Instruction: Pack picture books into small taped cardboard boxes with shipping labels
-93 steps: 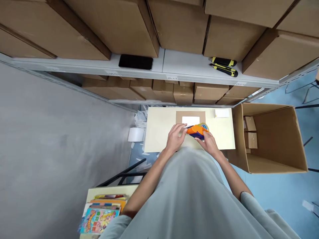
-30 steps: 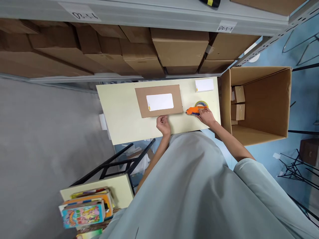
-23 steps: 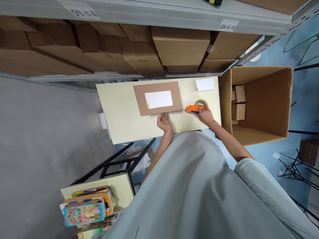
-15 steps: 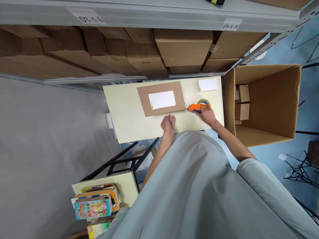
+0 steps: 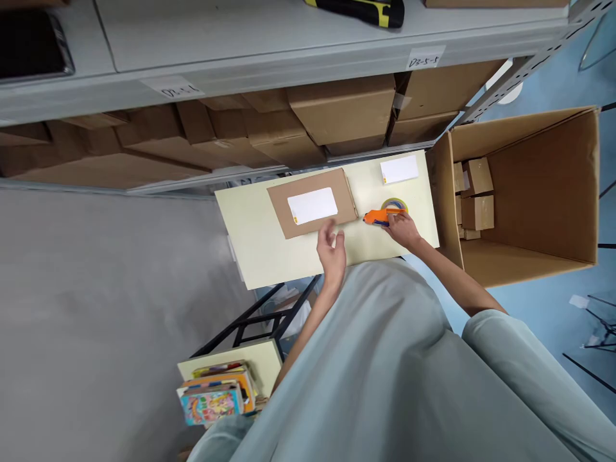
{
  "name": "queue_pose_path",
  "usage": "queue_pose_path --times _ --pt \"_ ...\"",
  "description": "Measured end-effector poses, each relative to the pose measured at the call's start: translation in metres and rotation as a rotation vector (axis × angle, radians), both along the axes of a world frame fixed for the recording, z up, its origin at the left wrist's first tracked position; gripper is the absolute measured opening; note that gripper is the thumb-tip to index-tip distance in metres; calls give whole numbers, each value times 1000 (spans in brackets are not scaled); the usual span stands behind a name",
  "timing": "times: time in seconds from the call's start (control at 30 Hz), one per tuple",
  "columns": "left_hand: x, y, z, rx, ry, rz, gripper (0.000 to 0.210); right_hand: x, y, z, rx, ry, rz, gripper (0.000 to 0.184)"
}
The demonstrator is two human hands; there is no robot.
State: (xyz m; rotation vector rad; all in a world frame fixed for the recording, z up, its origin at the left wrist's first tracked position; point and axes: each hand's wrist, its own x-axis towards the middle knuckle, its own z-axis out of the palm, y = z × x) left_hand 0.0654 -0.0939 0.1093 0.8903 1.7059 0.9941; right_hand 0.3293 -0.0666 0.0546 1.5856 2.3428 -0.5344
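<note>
A flat brown cardboard box [image 5: 276,199] with a large white label [image 5: 312,206] lies on the cream tabletop [image 5: 260,260]. My left hand [image 5: 332,253] is just below the box's near edge, its fingers curved and apart, slightly blurred. Whether a fingertip touches the box I cannot tell. Right of the box, my right hand [image 5: 403,230] is closed around an orange tape dispenser [image 5: 376,217]. A ring-shaped tape roll with a yellow-green rim [image 5: 403,203] shows just behind its orange body. Further back on the table lies a stack of white labels [image 5: 400,169].
A large open carton [image 5: 539,192] with several small boxes inside stands at the right. Behind the table, a metal shelf [image 5: 240,42] holds cardboard boxes below and a black-and-yellow tool [image 5: 370,11] on top. Books [image 5: 214,404] are stacked on a lower surface at bottom left.
My left hand has opened from a loose curl and lifted toward the box's edge. My right hand keeps holding the tape dispenser. The view has tilted, showing more of the upper shelf.
</note>
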Motion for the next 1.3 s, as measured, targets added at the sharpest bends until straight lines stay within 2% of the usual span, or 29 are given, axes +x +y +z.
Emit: queue_pose_path --times 0.07,0.1,0.2,0.27,0.3,0.4,0.57,0.67,0.77,0.93,1.03,1.17,1.23,1.3 --pt "1 32 6 147 281 -94 54 0 -1 -3 13 5 -1 49" --pt "2 53 5 172 392 -135 56 0 -2 -4 25 6 -2 48" --pt "10 118 -13 159 554 -207 68 -2 -3 -8 50 3 -8 47" --pt "18 144 -28 148 607 -209 75 -4 -4 -9 57 -5 -16 46" --pt "22 150 -33 150 635 -206 76 -6 -6 -9 58 -8 -20 45" --pt "30 141 -37 191 699 -271 72 -9 -14 -7 51 0 -26 41" --pt "29 102 -19 300 637 -626 59 -14 -48 -1 -4 74 40 33" --pt "24 92 -13 322 586 -776 55 -16 -72 2 -37 89 107 33" --pt "22 90 -12 332 595 -842 54 -18 -85 5 -60 95 137 33" --pt "22 90 -12 311 606 -868 53 -14 -88 10 -62 106 144 41" --pt "22 89 -13 319 609 -886 53 12 -91 17 -63 87 101 45" --pt "21 87 -16 343 586 -908 53 81 -92 30 -66 16 46 45" --pt "20 84 -16 354 567 -928 52 113 -83 36 -37 -24 35 44" --pt "19 79 -15 368 538 -968 52 131 -64 39 -16 -30 13 42"
